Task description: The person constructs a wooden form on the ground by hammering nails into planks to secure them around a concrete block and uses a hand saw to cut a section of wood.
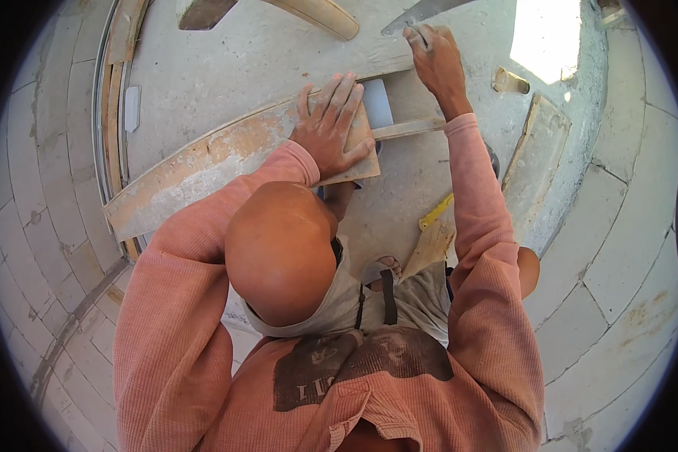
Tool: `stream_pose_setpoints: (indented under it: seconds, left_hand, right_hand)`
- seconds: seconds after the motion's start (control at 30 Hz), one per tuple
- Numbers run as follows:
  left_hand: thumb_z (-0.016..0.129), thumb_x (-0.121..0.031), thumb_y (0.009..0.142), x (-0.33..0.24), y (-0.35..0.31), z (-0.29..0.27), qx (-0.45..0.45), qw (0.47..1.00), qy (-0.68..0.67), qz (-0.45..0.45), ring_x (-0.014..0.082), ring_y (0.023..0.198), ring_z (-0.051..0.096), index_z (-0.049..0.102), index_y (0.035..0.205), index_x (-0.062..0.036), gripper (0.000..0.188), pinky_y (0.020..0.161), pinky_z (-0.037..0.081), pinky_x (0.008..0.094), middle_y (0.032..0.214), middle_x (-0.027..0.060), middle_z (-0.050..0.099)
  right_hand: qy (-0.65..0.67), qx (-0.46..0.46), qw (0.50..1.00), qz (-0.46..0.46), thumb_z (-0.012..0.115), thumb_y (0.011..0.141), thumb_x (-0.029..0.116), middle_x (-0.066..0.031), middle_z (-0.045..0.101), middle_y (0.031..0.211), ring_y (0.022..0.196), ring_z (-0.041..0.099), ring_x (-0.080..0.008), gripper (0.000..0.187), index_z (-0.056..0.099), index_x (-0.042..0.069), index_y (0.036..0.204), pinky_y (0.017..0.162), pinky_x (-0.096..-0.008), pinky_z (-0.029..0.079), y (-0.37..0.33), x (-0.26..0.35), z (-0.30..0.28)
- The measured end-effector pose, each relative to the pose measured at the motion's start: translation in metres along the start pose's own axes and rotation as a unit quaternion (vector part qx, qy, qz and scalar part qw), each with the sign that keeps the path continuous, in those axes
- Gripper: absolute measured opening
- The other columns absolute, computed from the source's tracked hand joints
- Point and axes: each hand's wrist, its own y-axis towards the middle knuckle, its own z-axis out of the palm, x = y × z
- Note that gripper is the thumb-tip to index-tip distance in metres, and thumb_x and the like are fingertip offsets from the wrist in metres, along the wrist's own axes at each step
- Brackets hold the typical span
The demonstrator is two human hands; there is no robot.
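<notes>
Pink shirt (237, 407) and bare knee (279, 248) loom over a long board (196, 166) running from the floor's (233, 56) left edge toward its middle. Left hand (331, 124) lies spread near the board's right end; right hand (438, 64) is curled, contents unclear. Even palm pressure should best keep the board steady.
</notes>
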Motion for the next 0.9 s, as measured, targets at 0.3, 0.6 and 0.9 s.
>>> stream_pose_setpoints:
  seconds: [0.3, 0.6, 0.9]
  left_hand:
    - [0.057, -0.037, 0.093, 0.009, -0.007, 0.011, -0.003, 1.0, 0.031, 0.005, 0.0289, 0.155, 0.024, 0.035, 0.158, -0.0091, 0.074, 0.122, 0.015, 0.0633, 0.167, 0.0126, 0.029]
    - [0.052, -0.025, 0.1, 0.013, -0.004, 0.007, -0.035, 0.999, -0.03, 0.015, 0.0323, 0.156, 0.023, 0.046, 0.145, -0.0077, 0.048, 0.124, 0.01, 0.0611, 0.166, 0.017, 0.031]
    - [0.06, -0.018, 0.099, 0.017, -0.006, 0.006, -0.081, 0.994, -0.071, 0.03, 0.0358, 0.154, 0.029, 0.051, 0.121, -0.0043, 0.028, 0.123, 0.01, 0.0658, 0.163, 0.0209, 0.035]
  right_hand:
    - [0.348, 0.088, 0.92, 0.154, 0.068, 0.097, 0.021, -0.0163, 0.075, 0.092, 0.084, 0.074, -0.0263, 0.022, 0.071, 0.005, 0.112, 0.077, -0.0355, 0.054, -0.104, 0.075, -0.059]
    - [0.205, 0.152, 0.967, 0.0, 0.068, 0.095, 0.014, -0.0162, 0.075, 0.1, 0.087, 0.073, -0.0361, 0.022, 0.067, 0.002, 0.114, 0.077, -0.0386, 0.056, -0.121, 0.082, -0.041]
    - [0.077, 0.119, 0.984, -0.11, 0.062, 0.093, 0.009, -0.0121, 0.071, 0.094, 0.079, 0.07, -0.0326, 0.028, 0.066, 0.009, 0.122, 0.064, -0.0426, 0.057, -0.123, 0.091, -0.042]
